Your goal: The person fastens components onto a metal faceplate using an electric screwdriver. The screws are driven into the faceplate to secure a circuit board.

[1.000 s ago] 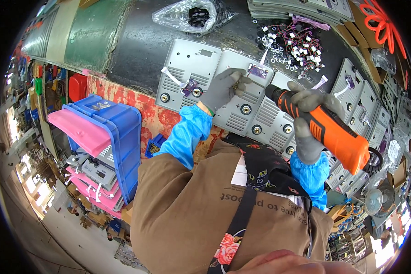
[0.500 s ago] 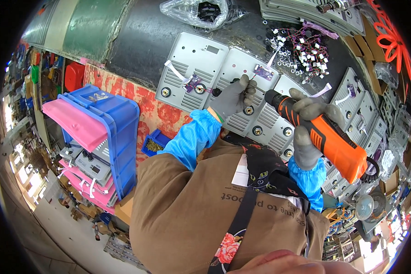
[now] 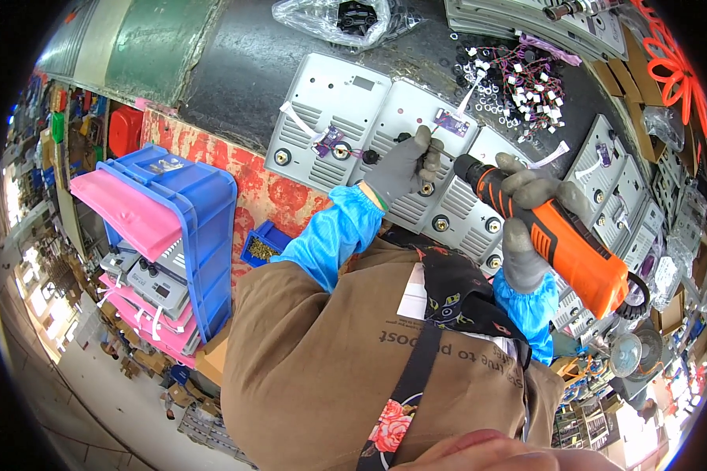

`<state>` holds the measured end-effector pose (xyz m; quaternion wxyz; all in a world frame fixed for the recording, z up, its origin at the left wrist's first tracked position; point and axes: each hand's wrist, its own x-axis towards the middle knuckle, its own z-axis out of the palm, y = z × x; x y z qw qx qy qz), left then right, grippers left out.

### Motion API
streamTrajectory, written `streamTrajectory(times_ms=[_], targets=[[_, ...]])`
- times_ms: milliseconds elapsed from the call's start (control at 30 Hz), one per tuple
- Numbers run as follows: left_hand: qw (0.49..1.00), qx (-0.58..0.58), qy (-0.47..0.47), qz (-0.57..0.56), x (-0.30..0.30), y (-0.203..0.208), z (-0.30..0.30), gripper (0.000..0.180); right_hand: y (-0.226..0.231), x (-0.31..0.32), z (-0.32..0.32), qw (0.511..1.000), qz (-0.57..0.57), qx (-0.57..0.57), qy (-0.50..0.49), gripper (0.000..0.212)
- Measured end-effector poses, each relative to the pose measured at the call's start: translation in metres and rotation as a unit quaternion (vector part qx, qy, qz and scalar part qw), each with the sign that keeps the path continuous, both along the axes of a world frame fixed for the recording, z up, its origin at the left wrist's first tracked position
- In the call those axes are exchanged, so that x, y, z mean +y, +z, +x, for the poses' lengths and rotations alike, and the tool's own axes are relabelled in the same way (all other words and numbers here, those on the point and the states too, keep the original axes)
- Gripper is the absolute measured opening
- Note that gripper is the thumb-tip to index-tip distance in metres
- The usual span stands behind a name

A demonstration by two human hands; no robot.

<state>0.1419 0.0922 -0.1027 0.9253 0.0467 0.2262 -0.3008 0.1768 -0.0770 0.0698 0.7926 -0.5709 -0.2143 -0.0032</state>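
Note:
My right hand (image 3: pixel 530 208) is wrapped around an orange and black cordless screwdriver (image 3: pixel 577 255), its nose pointing up-left toward my left hand. Both hands wear grey gloves. The fingers of my left hand (image 3: pixel 404 169) are pinched together over a light grey slotted metal panel (image 3: pixel 401 98); what they hold is hidden. A small purple circuit board (image 3: pixel 452 122) with a white cable lies on that panel, just beyond my fingertips. On the left, a similar panel (image 3: pixel 334 86) carries another purple circuit board (image 3: pixel 330 141) and round brass-centred terminals. More terminals show below my left hand.
Loose wired connectors (image 3: pixel 534 90) and small rings lie beyond the panels. A plastic bag of black parts (image 3: pixel 357 20) sits at the far edge. At left stand a blue crate (image 3: pixel 216 235) with pink sheets and a small blue screw bin (image 3: pixel 267 235). More panels (image 3: pixel 605 173) lie at right.
The view has shifted slightly. My hands and the screwdriver keep almost the same pose over the panel.

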Motion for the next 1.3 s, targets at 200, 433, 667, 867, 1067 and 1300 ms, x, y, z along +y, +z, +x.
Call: streamTrajectory(times_ms=[200,433,667,867,1067,1300], targets=[[0.988,-0.060,-0.012,0.143,0.004,0.015,0.003,0.044,-0.001,-0.001,0.001,0.999,-0.022,-0.037,-0.007,0.065],[0.807,-0.176,-0.137,0.547,0.027,0.041,0.030,0.043,-0.005,-0.005,0.009,0.999,0.010,-0.032,0.012,0.067],[0.421,-0.405,-0.177,0.792,0.029,-0.004,0.063,0.048,-0.029,0.013,0.040,0.998,-0.036,-0.016,-0.050,0.061],[0.388,-0.423,-0.201,0.794,0.024,-0.019,0.066,0.044,-0.052,0.017,0.038,0.981,-0.168,0.055,-0.079,0.060],[0.405,-0.407,-0.213,0.790,0.024,-0.014,0.068,0.041,-0.057,0.015,0.045,0.985,-0.153,0.037,-0.065,0.060],[0.390,-0.405,-0.212,0.800,0.023,-0.015,0.068,0.041,-0.063,0.017,0.045,0.983,-0.152,0.057,-0.084,0.060]])
